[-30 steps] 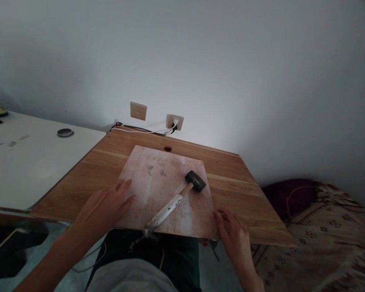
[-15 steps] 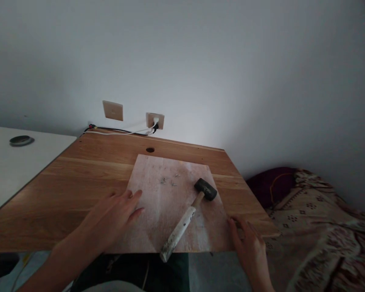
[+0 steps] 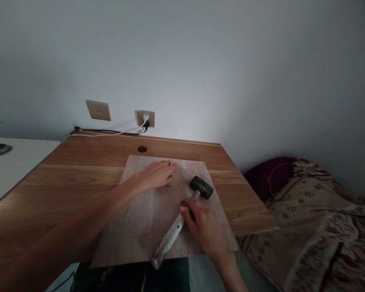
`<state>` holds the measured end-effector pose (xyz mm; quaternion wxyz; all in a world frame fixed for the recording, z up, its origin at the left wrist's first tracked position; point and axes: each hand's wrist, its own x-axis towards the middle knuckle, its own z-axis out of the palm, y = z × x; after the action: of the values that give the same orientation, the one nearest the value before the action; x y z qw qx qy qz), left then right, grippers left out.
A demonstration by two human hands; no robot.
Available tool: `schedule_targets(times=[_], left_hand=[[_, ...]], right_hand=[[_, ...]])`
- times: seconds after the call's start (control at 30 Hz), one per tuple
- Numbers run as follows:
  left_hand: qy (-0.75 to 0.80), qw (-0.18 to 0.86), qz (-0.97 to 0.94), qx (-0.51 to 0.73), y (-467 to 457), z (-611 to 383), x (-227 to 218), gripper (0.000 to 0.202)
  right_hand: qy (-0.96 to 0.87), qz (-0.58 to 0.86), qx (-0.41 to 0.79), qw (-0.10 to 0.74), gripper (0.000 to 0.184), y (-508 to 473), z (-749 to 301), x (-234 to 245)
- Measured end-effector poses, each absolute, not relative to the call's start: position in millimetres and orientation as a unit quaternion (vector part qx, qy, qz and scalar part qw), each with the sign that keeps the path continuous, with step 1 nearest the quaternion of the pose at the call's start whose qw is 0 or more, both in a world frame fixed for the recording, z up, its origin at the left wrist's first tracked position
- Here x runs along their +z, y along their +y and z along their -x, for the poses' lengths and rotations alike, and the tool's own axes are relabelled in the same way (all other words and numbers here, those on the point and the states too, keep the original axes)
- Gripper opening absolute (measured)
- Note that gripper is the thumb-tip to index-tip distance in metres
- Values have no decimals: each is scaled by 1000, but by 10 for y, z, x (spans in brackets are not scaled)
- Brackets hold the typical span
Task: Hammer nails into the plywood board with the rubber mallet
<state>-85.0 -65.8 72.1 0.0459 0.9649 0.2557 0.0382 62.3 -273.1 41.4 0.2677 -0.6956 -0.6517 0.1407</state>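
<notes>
A plywood board lies on the wooden desk and overhangs its front edge. Across it rests a rubber mallet with a black head and a worn white handle. My right hand grips the handle just below the head, thumb and forefinger around it. My left hand is over the far part of the board, fingers bent and pinched together. At its fingertips shows a small silvery nail; the hand hides most of the other small nails.
Behind the board are a round cable hole in the desk and a wall socket with plugged-in cables. A white table adjoins on the left. On the right lies a heap of patterned bedding.
My left hand has moved from the board's left edge onto the nails. My right hand has left the board's right edge and taken hold of the mallet handle. The view has shifted slightly.
</notes>
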Motion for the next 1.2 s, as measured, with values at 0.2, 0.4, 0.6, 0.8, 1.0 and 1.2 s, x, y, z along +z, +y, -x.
schedule_targets(times=[0.2,0.4,0.6,0.8,1.0,1.2], left_hand=[[257,46,-965,32,-634,723,579,23],[259,83,-961,43,-621,732,577,17],[238,119,-960,89,-539,742,471,24],[291,212,-905,225,-127,1085,415,29],[325,299,-843,306,173,1498,216,20],[286,309,-842,339,126,1618,121,20]], right_hand=[[-611,710,152,315,44,-2674,-648,303],[-567,700,223,373,39,-2695,-679,332],[-528,703,266,395,41,-2683,-670,309],[-513,709,278,396,36,-2658,-668,300],[-494,712,282,411,35,-2653,-669,285],[-475,716,290,421,36,-2659,-665,264]])
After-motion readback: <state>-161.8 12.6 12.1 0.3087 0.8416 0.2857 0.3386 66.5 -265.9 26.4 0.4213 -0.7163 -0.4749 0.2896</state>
